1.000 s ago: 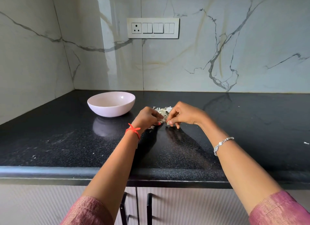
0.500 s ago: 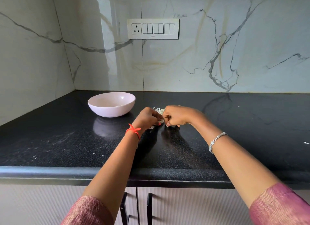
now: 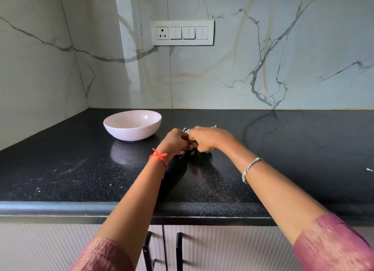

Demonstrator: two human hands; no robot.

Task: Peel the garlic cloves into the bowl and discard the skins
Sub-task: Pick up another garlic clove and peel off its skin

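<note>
Judged garlic skins (image 3: 186,129) papery, near weightless and brittle; likely to cling to damp fingers and drift on any draught, so better gathered by scooping than by pinching singly. Judged cloves small, firm and slick once bared; best held at the root end, with skin torn from the tip.

Saw pale white-grey flakes heaped on the black counter (image 3: 283,149), showing at twelve o'clock of the knuckles, and a few more at six o'clock under the left hand (image 3: 175,141). Found that hand curled tight and the right hand (image 3: 208,138) curled likewise, the two touching over the heap. Could not tell what lay inside either curl, skins or clove. Made out no clove plainly.

Noted the pale pink bowl (image 3: 131,132) upright at ten o'clock of the hands, near but apart; contents not made out. Spotted a stray fleck (image 3: 369,169) well off at three o'clock.
</note>
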